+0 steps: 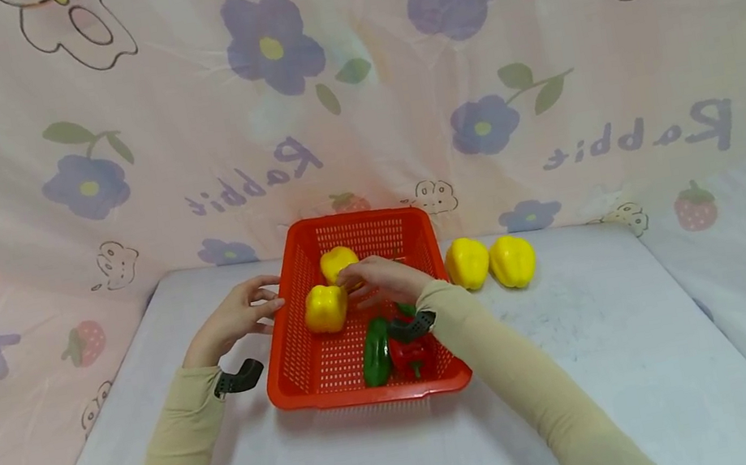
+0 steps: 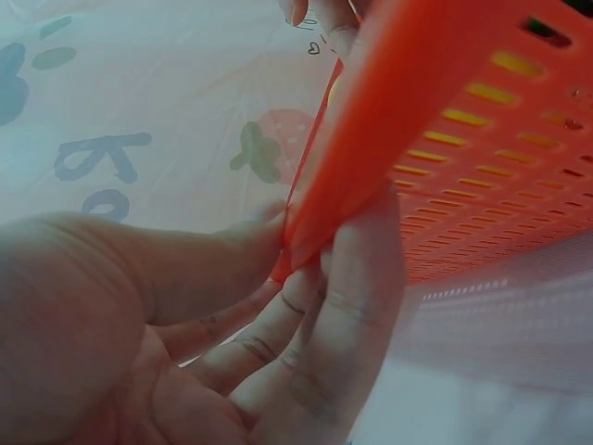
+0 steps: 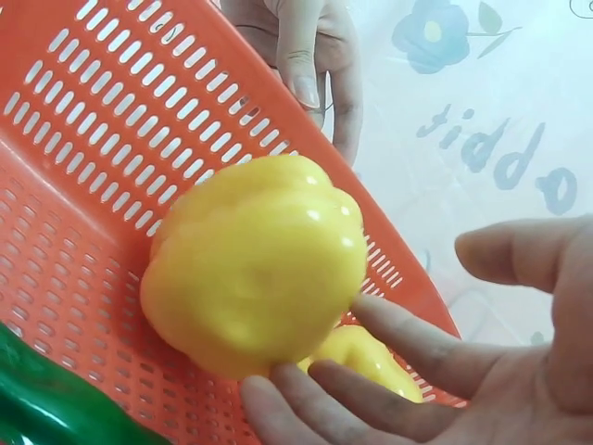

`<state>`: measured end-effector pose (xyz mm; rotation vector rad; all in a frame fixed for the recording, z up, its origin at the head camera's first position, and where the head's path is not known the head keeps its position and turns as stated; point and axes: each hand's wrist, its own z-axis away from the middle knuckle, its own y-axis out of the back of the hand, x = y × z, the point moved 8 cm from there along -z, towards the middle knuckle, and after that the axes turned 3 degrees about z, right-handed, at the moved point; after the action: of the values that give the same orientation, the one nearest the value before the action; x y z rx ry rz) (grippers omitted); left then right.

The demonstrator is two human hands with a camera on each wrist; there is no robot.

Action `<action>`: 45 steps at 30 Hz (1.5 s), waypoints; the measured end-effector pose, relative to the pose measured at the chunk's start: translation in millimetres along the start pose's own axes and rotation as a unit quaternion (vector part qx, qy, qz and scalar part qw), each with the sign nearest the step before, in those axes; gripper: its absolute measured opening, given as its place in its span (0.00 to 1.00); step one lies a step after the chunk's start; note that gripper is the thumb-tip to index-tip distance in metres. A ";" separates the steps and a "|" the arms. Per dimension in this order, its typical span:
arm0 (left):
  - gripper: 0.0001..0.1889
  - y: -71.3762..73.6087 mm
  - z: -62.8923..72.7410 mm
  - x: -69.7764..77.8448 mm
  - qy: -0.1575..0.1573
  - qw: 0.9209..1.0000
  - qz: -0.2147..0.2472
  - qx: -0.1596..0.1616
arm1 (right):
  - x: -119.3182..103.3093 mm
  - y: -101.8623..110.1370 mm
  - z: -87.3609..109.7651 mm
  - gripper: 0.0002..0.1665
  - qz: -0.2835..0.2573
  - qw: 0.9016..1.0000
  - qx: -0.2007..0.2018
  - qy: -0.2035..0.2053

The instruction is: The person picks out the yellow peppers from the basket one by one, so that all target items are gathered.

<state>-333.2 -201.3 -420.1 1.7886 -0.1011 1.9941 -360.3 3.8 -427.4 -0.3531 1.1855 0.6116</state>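
Note:
My left hand (image 1: 235, 317) is at the left side of a red plastic basket (image 1: 370, 392). In the left wrist view its thumb and fingers pinch the basket's rim (image 2: 371, 111) from both sides. My right hand (image 1: 384, 276) is inside the basket beside a yellow bell pepper (image 1: 326, 308). Seen from the right wrist, the thumb stands away while the extended fingertips are right at that pepper's (image 3: 259, 269) lower side. Behind it lies another yellow bell pepper (image 1: 338, 260), partly hidden by the hand.
A green pepper (image 1: 376, 351) and a red bell pepper (image 1: 410, 356) lie in the basket's near right part, below my right wrist. Two more yellow bell peppers, one left (image 1: 469, 263) and one right (image 1: 513, 261), sit on the white table (image 1: 611, 373). A patterned curtain (image 1: 383, 115) hangs behind.

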 end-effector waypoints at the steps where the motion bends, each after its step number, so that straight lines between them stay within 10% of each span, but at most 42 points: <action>1: 0.27 0.2 0.3 -0.7 0.003 1.000 0.001 0.001 | 0.4 -0.9 -0.1 0.20 0.000 1.000 -0.002 -0.001; 16: 0.29 -0.7 3.5 -0.6 0.007 1.000 0.009 0.003 | 5.2 -7.8 0.3 0.15 0.026 1.000 -0.009 0.010; 45: 0.29 0.4 -0.3 -1.0 0.004 1.000 0.007 0.004 | 19.4 -20.8 0.8 0.34 0.028 0.995 -0.059 -0.070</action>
<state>-333.5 -201.9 -421.0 1.7895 -0.1037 2.0153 -342.2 -7.2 -446.5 -0.3717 1.0303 0.7453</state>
